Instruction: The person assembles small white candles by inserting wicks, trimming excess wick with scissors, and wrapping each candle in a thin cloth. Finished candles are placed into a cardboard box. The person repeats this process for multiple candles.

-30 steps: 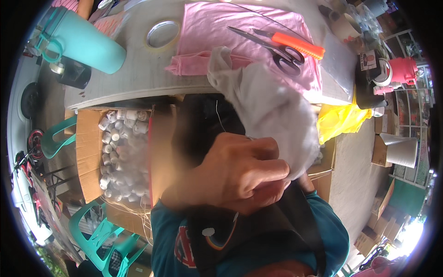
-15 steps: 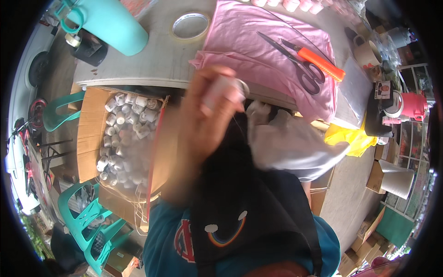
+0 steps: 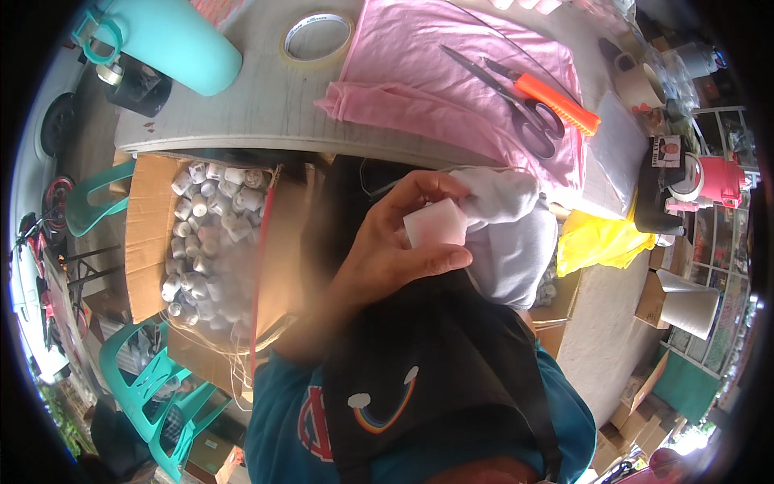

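Note:
My left hand [image 3: 399, 238] is closed around a small pinkish-white cylinder [image 3: 435, 224], thumb below it and fingers above. A whitish-grey cloth [image 3: 512, 250] lies bunched against the far side of the cylinder. It drapes over where my right hand would be, hiding those fingers; only a sliver of forearm shows below it. To the left, a cardboard box [image 3: 149, 242] holds many small white cylinders [image 3: 211, 210] of similar size. My black apron [image 3: 451, 355] is beneath both hands.
On the table [image 3: 250, 105] ahead lie a tape roll [image 3: 318, 60], a pink cloth [image 3: 403, 105], dark scissors [image 3: 528, 121] and an orange-handled cutter [image 3: 556, 101]. A teal tumbler [image 3: 173, 44] stands left. A yellow bag [image 3: 601, 242] hangs right, and green chairs [image 3: 133, 363] stand lower left.
My left hand has moved right and slightly down with the cylinder, which now meets the cloth. The cloth has risen and bunched up beside it. The view has shifted slightly.

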A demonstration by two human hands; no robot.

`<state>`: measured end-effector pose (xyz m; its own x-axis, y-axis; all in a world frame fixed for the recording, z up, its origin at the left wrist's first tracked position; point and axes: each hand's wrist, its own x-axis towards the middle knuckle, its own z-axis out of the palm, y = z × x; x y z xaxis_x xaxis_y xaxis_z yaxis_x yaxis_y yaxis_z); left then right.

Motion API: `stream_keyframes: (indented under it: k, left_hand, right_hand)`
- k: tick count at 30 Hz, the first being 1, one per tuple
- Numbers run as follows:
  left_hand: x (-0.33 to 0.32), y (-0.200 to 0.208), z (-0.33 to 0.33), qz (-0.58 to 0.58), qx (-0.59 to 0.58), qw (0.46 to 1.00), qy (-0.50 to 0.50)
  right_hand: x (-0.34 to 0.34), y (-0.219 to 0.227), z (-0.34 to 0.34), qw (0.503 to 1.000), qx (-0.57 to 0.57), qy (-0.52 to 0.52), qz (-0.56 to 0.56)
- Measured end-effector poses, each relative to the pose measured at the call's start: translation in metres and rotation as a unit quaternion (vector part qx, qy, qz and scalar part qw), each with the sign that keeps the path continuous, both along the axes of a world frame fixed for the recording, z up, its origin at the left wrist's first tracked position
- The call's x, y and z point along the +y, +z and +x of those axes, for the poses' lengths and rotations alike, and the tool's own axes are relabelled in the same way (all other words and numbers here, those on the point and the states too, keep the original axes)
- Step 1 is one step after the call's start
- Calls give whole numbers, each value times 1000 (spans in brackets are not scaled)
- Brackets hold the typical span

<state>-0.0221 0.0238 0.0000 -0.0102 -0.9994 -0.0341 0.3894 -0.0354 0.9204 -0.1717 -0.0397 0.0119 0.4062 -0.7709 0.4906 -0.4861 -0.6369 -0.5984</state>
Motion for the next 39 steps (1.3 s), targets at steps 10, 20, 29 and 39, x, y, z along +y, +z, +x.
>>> stream_keyframes:
  k: [10,20,29,39]
  left_hand:
    - [-9,1,-25,11,105,988,112]
    - [-11,-8,-24,-83,-115,987,79]
    - [-14,-15,-23,-137,-148,974,100]
    - [-10,-10,-15,-56,-121,990,36]
  right_hand:
    - [8,-9,3,993,20,-57,102]
    - [9,-24,-1,995,-30,-43,85]
    - [7,-28,0,994,-42,-34,100]
    - [6,-27,-9,987,-74,-7,144]
